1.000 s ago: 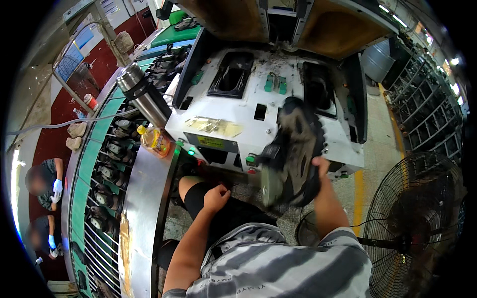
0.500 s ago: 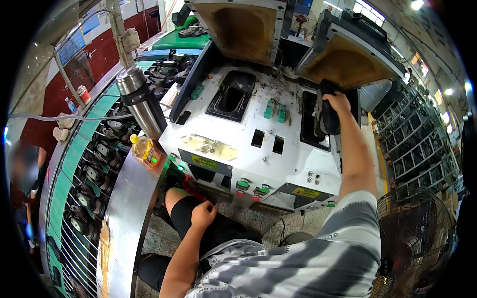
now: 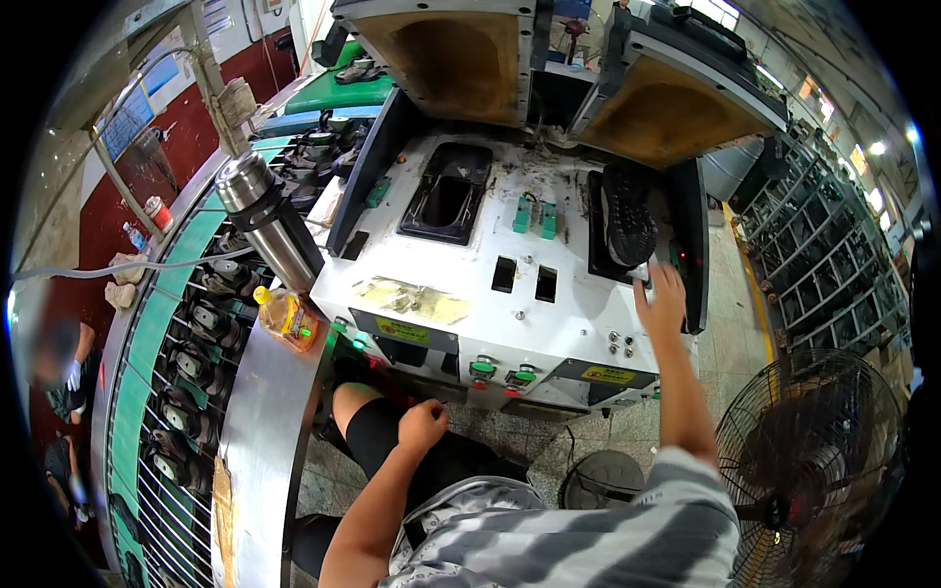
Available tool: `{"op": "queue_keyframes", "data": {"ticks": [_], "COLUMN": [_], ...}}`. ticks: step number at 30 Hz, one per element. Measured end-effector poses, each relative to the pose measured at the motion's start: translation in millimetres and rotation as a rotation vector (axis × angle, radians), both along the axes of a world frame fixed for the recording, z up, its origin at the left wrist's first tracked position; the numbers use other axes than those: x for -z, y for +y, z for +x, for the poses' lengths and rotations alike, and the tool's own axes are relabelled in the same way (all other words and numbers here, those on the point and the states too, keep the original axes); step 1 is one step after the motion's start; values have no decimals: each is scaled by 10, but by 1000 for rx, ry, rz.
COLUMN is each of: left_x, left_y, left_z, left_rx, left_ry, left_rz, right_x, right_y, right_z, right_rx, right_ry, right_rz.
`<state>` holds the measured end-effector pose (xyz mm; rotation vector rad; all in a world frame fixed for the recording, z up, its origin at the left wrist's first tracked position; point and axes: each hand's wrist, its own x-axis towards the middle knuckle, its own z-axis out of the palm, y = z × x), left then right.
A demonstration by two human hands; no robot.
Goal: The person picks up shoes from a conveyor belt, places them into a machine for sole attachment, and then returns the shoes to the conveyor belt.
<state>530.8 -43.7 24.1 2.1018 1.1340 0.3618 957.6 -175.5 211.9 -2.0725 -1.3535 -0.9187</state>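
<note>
A black shoe (image 3: 628, 218) lies with its treaded sole up in the right-hand well of a white machine (image 3: 470, 286). Just in front of the shoe's near end is my right hand (image 3: 664, 299), open, its fingers stretched out and no longer around it. The machine's left well (image 3: 449, 201) holds no shoe. Above the wells, two raised lids (image 3: 647, 118) show brown, worn undersides. My left hand (image 3: 423, 425) rests above my thigh in a loose fist, with nothing visible in it.
A steel thermos (image 3: 270, 220) and an orange-liquid bottle (image 3: 287, 319) stand left of the machine. Beyond the metal bench (image 3: 270, 431), a conveyor (image 3: 147, 323) carries several shoes. A caged fan (image 3: 804, 461) stands at the right, near metal racks (image 3: 833, 245). Another person (image 3: 69, 363) is at the far left.
The shoe, gripped upright by my right hand before, now lies sole up in the right well. That hand has let go and drawn back toward me. My left hand stays nearly in place.
</note>
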Motion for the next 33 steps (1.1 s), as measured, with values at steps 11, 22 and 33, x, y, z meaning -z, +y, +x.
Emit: {"op": "queue_keyframes", "data": {"ticks": [11,22,33], "left_x": [-284,227,436], "left_y": [-319,618,-1021], "left_z": [1304,-1388,-5129], "left_rx": [337,-569,-1520], "left_ry": [-346,-33,476], "left_rz": [-92,361,501], "right_x": [1587,1192,775], "right_y": [-1632,561,3576], "right_z": [-614,-2908,-3604], "right_rx": [205,-853,-994], "right_ry": [1544,861,117], "right_rz": [1033,-261,-318]}}
